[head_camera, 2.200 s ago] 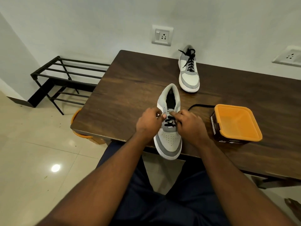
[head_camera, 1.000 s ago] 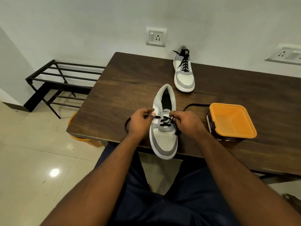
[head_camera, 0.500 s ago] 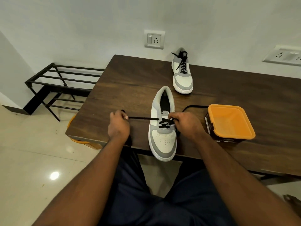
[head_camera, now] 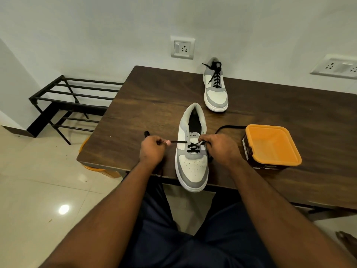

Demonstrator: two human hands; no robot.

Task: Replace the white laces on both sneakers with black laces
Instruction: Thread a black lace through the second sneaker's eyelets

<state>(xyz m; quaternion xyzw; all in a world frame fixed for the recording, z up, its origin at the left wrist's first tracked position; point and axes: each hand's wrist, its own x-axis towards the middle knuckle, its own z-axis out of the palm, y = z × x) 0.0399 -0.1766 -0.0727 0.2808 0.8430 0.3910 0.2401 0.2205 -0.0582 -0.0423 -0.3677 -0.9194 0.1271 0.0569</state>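
Note:
A grey and white sneaker (head_camera: 193,163) lies at the near edge of the dark wooden table (head_camera: 146,105), its toe over the edge. A black lace (head_camera: 193,148) crosses its lowest eyelets. My left hand (head_camera: 151,150) grips one end of this lace, drawn taut out to the sneaker's left. My right hand (head_camera: 220,148) pinches the other end at the shoe's right eyelets, and the loose part trails back toward the orange tub. A second sneaker (head_camera: 216,91), laced fully in black, stands at the table's far side.
An orange-rimmed tub (head_camera: 270,146) sits right of the near sneaker. A black metal shoe rack (head_camera: 69,97) stands on the floor left of the table. An orange bucket (head_camera: 96,170) shows under the table's left corner. Wall sockets are behind.
My left hand first pulled the lace out to the left, then came back closer to the sneaker. My right hand stayed at the right eyelets.

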